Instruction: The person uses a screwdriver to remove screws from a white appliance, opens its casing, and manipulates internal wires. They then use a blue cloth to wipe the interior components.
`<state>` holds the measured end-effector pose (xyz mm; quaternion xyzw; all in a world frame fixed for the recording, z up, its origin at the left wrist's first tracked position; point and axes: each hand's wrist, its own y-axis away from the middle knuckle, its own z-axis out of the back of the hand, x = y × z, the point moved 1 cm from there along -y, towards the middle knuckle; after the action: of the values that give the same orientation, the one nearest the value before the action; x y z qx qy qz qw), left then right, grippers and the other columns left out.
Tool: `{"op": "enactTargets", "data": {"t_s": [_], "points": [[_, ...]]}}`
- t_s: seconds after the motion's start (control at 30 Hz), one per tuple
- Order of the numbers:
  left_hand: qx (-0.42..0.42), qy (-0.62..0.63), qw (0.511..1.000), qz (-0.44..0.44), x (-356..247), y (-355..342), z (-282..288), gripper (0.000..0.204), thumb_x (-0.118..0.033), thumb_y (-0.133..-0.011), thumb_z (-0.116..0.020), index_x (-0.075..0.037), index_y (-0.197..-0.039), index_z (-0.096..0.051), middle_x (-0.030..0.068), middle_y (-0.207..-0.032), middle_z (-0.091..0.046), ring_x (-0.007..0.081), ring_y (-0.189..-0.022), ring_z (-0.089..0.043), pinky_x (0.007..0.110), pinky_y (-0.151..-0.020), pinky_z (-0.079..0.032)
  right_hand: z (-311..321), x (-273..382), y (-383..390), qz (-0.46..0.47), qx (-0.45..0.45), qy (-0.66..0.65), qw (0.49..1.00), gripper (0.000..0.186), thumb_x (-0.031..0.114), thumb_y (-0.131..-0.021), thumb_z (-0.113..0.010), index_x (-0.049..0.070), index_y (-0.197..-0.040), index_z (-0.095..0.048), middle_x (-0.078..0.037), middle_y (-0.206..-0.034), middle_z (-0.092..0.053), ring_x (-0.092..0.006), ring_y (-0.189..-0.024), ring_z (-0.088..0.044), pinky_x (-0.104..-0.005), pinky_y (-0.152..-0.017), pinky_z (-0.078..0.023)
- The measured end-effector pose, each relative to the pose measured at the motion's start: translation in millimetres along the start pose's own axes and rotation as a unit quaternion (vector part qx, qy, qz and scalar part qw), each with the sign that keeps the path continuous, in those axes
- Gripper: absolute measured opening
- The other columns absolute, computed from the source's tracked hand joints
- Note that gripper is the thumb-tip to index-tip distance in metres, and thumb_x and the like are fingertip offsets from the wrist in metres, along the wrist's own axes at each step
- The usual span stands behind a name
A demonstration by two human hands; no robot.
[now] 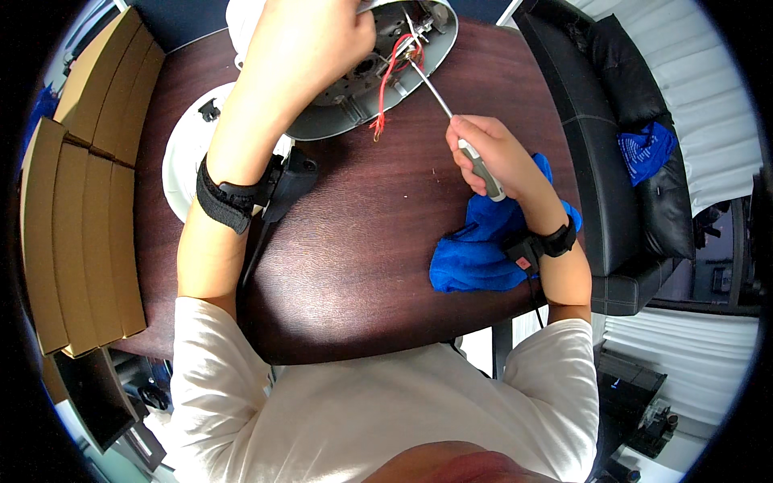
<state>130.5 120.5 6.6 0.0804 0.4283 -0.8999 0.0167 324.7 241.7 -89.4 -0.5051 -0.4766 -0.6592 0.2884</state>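
There are two hands, one left hand [342, 36] and one right hand [495, 153]. There is one screwdriver [481, 169]. There is one gray shell [441, 60], and it has a few red wires [382, 101], too tangled to count. There is one tabletop [346, 274], with one round white dish [174, 165] and one blue cloth [479, 249]. There are two black wrist straps [221, 204], one on each arm. There is one black sofa [592, 137] and one blue bag [646, 153]. The brown boxes [80, 241] make two rows.

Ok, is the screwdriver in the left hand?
No, the right hand grips the screwdriver by its handle.
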Motion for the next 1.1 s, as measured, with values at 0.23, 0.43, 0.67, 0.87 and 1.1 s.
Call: {"op": "enactTargets", "data": {"t_s": [0.23, 0.43, 0.67, 0.87, 1.1], "points": [[0.001, -0.007, 1.0, 0.013, 8.6, 0.6, -7.2, 0.045, 0.006, -0.065, -0.048, -0.001, -0.105, -0.065, 0.0297, -0.11, -0.057, 0.0391, -0.113, -0.052, 0.042, -0.107, -0.032, 1.5, -1.7, -1.0, 0.002, -0.004, 0.009, 1.0, 0.033, 0.032, -0.096, -0.04, 0.007, -0.076, -0.048, 0.001, -0.056, -0.045, -0.0073, -0.035, -0.043, -0.0225, -0.03, -0.034], [0.008, 0.002, 1.0, 0.013, 2.9, 1.0, -1.1, 0.045, 0.005, -0.065, -0.048, -0.002, -0.106, -0.065, 0.0293, -0.113, -0.056, 0.0426, -0.114, -0.05, 0.043, -0.106, -0.032, 1.9, -1.8, -1.3, 0.005, 0.002, 0.006, 1.0, 0.033, 0.032, -0.097, -0.04, 0.007, -0.076, -0.048, 0.001, -0.055, -0.045, -0.0075, -0.035, -0.043, -0.0227, -0.031, -0.034], [0.027, 0.003, 0.999, 0.04, 8.7, 1.9, -2.4, 0.047, 0.004, -0.066, -0.047, -0.003, -0.11, -0.064, 0.0283, -0.118, -0.054, 0.0469, -0.118, -0.045, 0.045, -0.105, -0.032, -1.7, 1.8, 0.3, -0.006, -0.001, 0.009, 1.0, 0.033, 0.031, -0.097, -0.04, 0.007, -0.076, -0.048, 0.001, -0.054, -0.045, -0.0077, -0.034, -0.043, -0.0228, -0.03, -0.034], [0.023, 0.002, 0.998, 0.053, -1.9, 1.7, 3.3, 0.048, 0.005, -0.066, -0.046, -0.002, -0.11, -0.064, 0.0288, -0.119, -0.054, 0.047, -0.118, -0.045, 0.046, -0.105, -0.032, -2.3, 2.4, 1.5, -0.008, -0.001, 0.003, 1.0, 0.032, 0.03, -0.097, -0.039, 0.007, -0.076, -0.047, 0.001, -0.054, -0.045, -0.0077, -0.034, -0.042, -0.0224, -0.03, -0.034], [0.022, 0.009, 0.998, 0.055, -2.3, 2.1, 3.0, 0.048, 0.005, -0.066, -0.046, -0.002, -0.11, -0.064, 0.0291, -0.119, -0.054, 0.047, -0.118, -0.045, 0.046, -0.105, -0.032, -2.6, 1.2, 1.6, 0.0, 0.008, 0.001, 1.0, 0.033, 0.031, -0.097, -0.039, 0.008, -0.076, -0.047, 0.001, -0.054, -0.044, -0.0075, -0.035, -0.042, -0.0223, -0.031, -0.034]]}}
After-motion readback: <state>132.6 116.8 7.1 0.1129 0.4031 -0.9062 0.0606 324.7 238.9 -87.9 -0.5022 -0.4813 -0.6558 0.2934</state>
